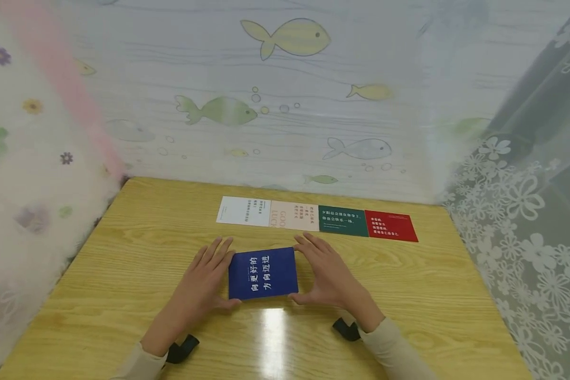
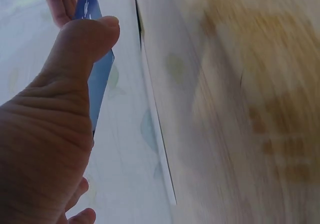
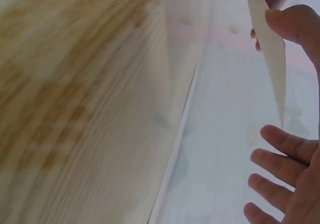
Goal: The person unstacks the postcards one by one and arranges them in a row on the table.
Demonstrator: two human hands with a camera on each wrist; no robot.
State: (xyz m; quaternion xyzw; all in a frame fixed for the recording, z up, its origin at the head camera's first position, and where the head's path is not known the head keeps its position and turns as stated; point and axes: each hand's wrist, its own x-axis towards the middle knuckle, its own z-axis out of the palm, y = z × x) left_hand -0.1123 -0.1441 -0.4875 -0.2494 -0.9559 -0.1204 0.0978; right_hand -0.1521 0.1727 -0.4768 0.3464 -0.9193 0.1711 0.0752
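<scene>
A blue card (image 1: 280, 274) with white Chinese characters is held in the air by its two short ends. At its left end my left hand (image 1: 204, 277) grips the card, with the thumb at the near corner and the fingers by the far one. My right hand (image 1: 330, 274) holds the opposite end the same way, its other fingers spread. From the right wrist, the card's pale underside (image 3: 270, 49) shows, thumb on the near edge. In the left wrist view the thumb (image 2: 92, 36) overlaps the blue face.
Beyond the hands, a white card (image 1: 237, 211), a pale pink card (image 1: 292, 210), a green card (image 1: 337, 224) and a red card (image 1: 393, 224) lie edge to edge in a row on the wood-grain table (image 1: 138, 237). Fish-patterned fabric (image 1: 285, 105) hangs behind; lace (image 1: 527, 253) borders the right.
</scene>
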